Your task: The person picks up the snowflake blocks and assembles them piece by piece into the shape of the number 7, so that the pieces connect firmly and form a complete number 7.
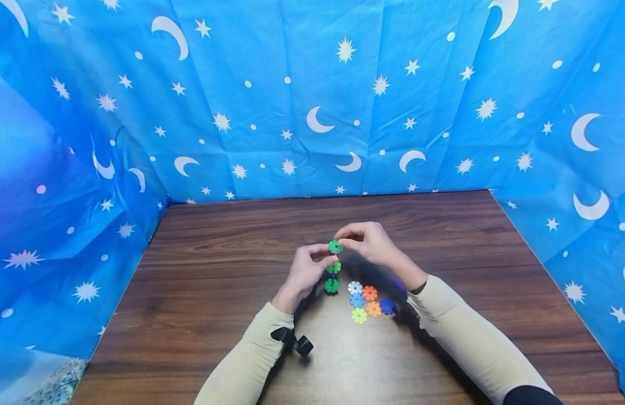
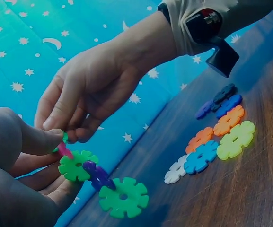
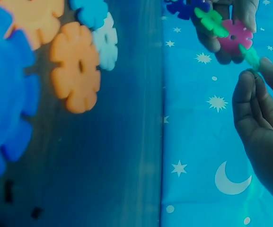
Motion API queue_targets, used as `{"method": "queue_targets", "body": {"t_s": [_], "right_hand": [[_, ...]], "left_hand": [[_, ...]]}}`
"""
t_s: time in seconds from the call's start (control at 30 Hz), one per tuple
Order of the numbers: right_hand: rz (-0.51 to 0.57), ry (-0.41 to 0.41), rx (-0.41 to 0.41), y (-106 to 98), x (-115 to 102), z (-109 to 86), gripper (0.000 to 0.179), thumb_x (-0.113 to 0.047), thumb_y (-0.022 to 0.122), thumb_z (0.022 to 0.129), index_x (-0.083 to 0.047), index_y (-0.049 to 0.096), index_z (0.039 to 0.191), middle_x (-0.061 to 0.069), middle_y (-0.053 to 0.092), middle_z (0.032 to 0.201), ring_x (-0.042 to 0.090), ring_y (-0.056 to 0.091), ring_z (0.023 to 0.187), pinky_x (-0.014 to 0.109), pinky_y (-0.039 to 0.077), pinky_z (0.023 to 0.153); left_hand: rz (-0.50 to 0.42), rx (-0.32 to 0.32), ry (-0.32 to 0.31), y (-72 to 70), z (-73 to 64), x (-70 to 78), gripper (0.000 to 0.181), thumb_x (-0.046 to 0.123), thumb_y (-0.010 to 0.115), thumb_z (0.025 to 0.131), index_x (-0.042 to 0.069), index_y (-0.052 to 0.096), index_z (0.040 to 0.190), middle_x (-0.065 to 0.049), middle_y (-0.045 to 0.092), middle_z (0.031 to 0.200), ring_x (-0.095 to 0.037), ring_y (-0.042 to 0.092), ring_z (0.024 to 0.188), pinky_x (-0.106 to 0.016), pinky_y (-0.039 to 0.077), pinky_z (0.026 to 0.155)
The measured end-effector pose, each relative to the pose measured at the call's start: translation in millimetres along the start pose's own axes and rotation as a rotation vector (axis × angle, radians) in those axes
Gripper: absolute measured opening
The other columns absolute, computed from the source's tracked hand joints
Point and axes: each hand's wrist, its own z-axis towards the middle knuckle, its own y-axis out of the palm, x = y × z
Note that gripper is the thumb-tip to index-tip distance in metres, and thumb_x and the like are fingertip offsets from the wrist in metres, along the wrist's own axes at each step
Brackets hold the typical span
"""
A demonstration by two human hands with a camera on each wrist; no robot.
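Observation:
A chain of notched, flower-shaped plastic discs hangs upright between my hands, with a green top disc (image 1: 335,246), a green middle disc (image 2: 78,165) and a green bottom disc (image 2: 123,197). Linking them crosswise are a pink disc (image 3: 236,37) and a purple disc (image 2: 97,175). My left hand (image 1: 306,271) grips the upper part of the chain near the pink disc, thumb in front. With thumb and fingertips, my right hand (image 1: 370,242) pinches the top green disc, largely hidden by fingers in the left wrist view.
Loose discs lie on the brown wooden table (image 1: 216,270), right of the chain: white (image 1: 355,287), orange (image 1: 373,309), light blue (image 1: 356,300), yellow-green (image 1: 359,315) and dark blue (image 1: 387,306). A purple disc (image 1: 399,286) lies by the right wrist. Blue star-patterned cloth (image 1: 271,112) stands behind and at both sides.

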Motion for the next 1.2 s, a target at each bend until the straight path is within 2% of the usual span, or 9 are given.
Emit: {"method": "queue_targets", "body": {"t_s": [0.13, 0.4, 0.7, 0.97, 1.2], "right_hand": [[0.026, 0.034, 0.012, -4, 3, -4.1, 0.014, -0.017, 0.069, 0.091, -0.012, 0.074, 0.104, 0.001, 0.074, 0.093, 0.012, 0.066, 0.077, 0.026, 0.055, 0.066], [-0.042, 0.074, -0.009, -10, 12, -13.5, 0.016, -0.015, 0.069, 0.092, -0.007, 0.073, 0.104, 0.001, 0.073, 0.094, 0.012, 0.065, 0.079, 0.029, 0.055, 0.069], [-0.128, 0.079, -0.136, -15, 16, -25.9, 0.012, -0.015, 0.071, 0.089, -0.009, 0.073, 0.100, -0.003, 0.073, 0.091, 0.010, 0.066, 0.082, 0.028, 0.054, 0.074], [-0.170, 0.094, -0.205, -19, 19, -36.0, 0.015, -0.013, 0.072, 0.088, -0.005, 0.071, 0.101, -0.003, 0.072, 0.088, 0.011, 0.065, 0.080, 0.027, 0.052, 0.070], [-0.226, 0.147, -0.250, -33, 27, -47.8, 0.016, -0.015, 0.074, 0.087, -0.007, 0.072, 0.100, -0.006, 0.071, 0.087, 0.009, 0.064, 0.077, 0.025, 0.052, 0.068]], "left_hand": [[0.000, 0.011, -0.004, -2.1, 1.4, -0.2, 0.025, -0.006, 0.067, 0.087, -0.009, 0.067, 0.111, -0.032, 0.064, 0.112, -0.010, 0.066, 0.084, -0.025, 0.057, 0.079], [0.012, 0.030, -0.018, -5.8, 3.6, -3.2, 0.026, -0.003, 0.069, 0.086, -0.008, 0.067, 0.112, -0.031, 0.065, 0.113, -0.009, 0.065, 0.085, -0.025, 0.056, 0.080], [-0.021, 0.047, -0.032, -9.1, 3.0, -1.4, 0.027, -0.004, 0.069, 0.086, -0.009, 0.067, 0.112, -0.032, 0.063, 0.115, -0.010, 0.067, 0.086, -0.025, 0.056, 0.081], [-0.013, 0.068, -0.029, -9.6, -0.2, 0.2, 0.026, -0.003, 0.070, 0.085, -0.009, 0.067, 0.110, -0.025, 0.067, 0.108, -0.008, 0.066, 0.083, -0.025, 0.056, 0.080], [-0.033, 0.058, -0.043, -9.3, -0.2, 1.9, 0.025, -0.002, 0.069, 0.086, -0.009, 0.067, 0.110, -0.032, 0.063, 0.115, -0.007, 0.066, 0.085, -0.023, 0.056, 0.080]]}}
